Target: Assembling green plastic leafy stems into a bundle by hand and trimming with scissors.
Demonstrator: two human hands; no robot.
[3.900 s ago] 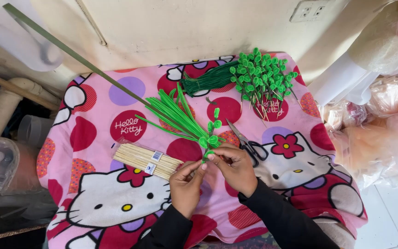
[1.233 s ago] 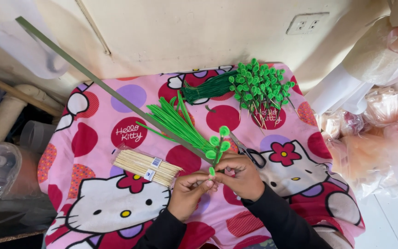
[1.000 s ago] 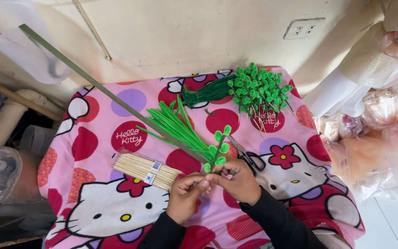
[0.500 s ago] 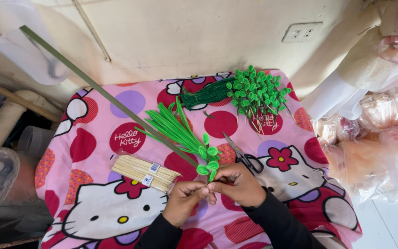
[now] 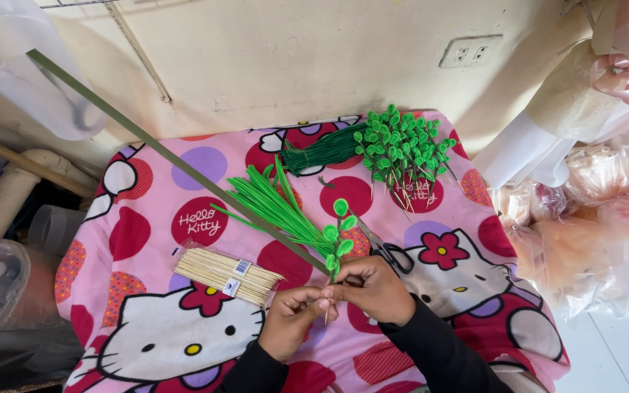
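On the pink cartoon-cat cloth (image 5: 147, 240), little has shifted since half a second ago: the hands sit in the same spot near its front edge, and the leafy green sprig (image 5: 338, 236) they hold now stands a touch more upright, its looped leaves rising above the knuckles. A long green strip (image 5: 176, 159) runs slantwise from the upper left down to the hands. A loose fan of green stems (image 5: 274, 207) lies mid-cloth, and a bunch of finished sprigs (image 5: 402, 145) rests near the back edge. The clear flat packet of pale skewers (image 5: 227, 273), with a small white label at its middle, lies just left of the hands. The right hand (image 5: 376, 291) pinches the sprig's base between thumb and fingertips; the left hand (image 5: 293, 320) pinches the thin stick just beneath it.
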